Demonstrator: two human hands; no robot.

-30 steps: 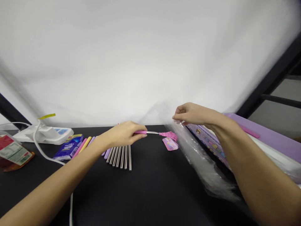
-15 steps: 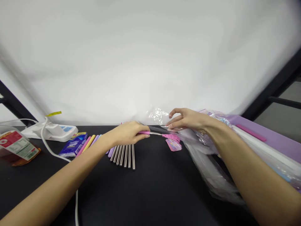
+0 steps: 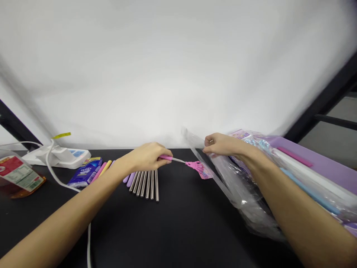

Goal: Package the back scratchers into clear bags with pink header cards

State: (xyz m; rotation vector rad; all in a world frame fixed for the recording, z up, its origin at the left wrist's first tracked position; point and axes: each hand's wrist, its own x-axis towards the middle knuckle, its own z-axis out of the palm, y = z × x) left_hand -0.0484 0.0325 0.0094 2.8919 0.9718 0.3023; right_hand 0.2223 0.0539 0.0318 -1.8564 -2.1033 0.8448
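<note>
My left hand [image 3: 152, 157] is closed around the pink handle of a back scratcher [image 3: 195, 165], which has a thin metal shaft and a pink hand-shaped head pointing right. A pink printed card [image 3: 206, 172] lies by that head. On the right, my right hand [image 3: 220, 144] pinches a clear plastic bag [image 3: 234, 186], whose loose edge stands up toward the wall. Below my left hand several metal rods [image 3: 143, 186] lie fanned out on the black table [image 3: 167, 234], beside purple handles [image 3: 130, 179].
A white power strip [image 3: 69, 158] with a cable, a blue packet [image 3: 86, 173] and pink and yellow sticks [image 3: 103, 170] are at left. A container of amber liquid [image 3: 21, 176] stands farther left. A purple box [image 3: 329, 167] with plastic-wrapped items is at right.
My right hand has closed its fingers on the bag and shifted slightly right. The bag's edge has swung upright past the scratcher's head. My left hand keeps its hold, having moved slightly left.
</note>
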